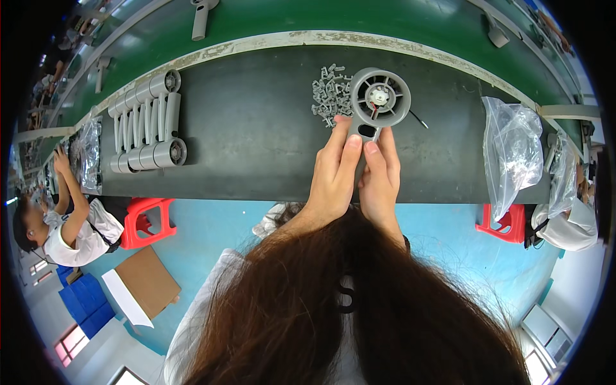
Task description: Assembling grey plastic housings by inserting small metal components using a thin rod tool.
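Observation:
In front of me, a grey hair dryer housing (405,96) points its round open end upward, and a white centre piece with a bit of red wire shows inside its spoked ring. My left hand (330,170) grips the handle from the left, thumb on its front near a dark oval opening. From the other side my right hand (380,183) closes on the same handle, its thumb also in front. Between them the hands hide most of the handle. A black cord end (418,119) sticks out to the right of the housing. Small grey plastic parts (328,96) lie heaped just left of it.
Several similar grey housings (147,154) lie in rows on the dark table (250,141) at left. A clear plastic bag (511,154) lies at right. Beyond a pale ledge (308,38) runs a green surface (269,22). A co-worker (74,224) sits at far left, near a red stool (144,221).

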Demonstrator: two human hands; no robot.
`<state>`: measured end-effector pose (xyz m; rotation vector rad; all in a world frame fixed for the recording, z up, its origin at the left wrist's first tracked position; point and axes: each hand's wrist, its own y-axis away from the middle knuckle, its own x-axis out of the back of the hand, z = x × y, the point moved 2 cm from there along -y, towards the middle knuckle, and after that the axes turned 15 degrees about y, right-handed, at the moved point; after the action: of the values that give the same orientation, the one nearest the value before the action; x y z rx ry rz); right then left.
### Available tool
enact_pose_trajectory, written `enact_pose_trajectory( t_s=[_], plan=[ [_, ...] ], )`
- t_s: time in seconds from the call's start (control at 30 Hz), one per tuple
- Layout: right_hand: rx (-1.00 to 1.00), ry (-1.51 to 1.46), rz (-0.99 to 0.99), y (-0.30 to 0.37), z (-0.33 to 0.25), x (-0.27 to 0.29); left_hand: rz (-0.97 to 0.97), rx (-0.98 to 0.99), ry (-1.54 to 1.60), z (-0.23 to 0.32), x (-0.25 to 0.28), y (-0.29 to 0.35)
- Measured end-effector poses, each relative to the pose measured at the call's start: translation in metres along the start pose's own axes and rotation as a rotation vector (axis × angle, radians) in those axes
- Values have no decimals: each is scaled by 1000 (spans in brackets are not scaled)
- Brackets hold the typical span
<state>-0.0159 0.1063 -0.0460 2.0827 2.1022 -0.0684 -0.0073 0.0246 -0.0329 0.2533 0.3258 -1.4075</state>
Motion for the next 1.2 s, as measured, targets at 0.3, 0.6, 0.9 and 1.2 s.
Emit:
enact_pose_trajectory(
  t_s=[0.3,0.6,0.9,1.2],
  plan=[
    [-176,55,-71,2,-13,8,-7,209,255,5,-5,3],
    [-142,11,-115,5,-9,10,3,230,286,2,-3,4],
    [-8,-8,-149,-14,-2,23,-6,253,326,-9,3,-29],
    [10,220,-6,-20,-7,67,65,-214,-404,-40,45,-219]
  ],
)
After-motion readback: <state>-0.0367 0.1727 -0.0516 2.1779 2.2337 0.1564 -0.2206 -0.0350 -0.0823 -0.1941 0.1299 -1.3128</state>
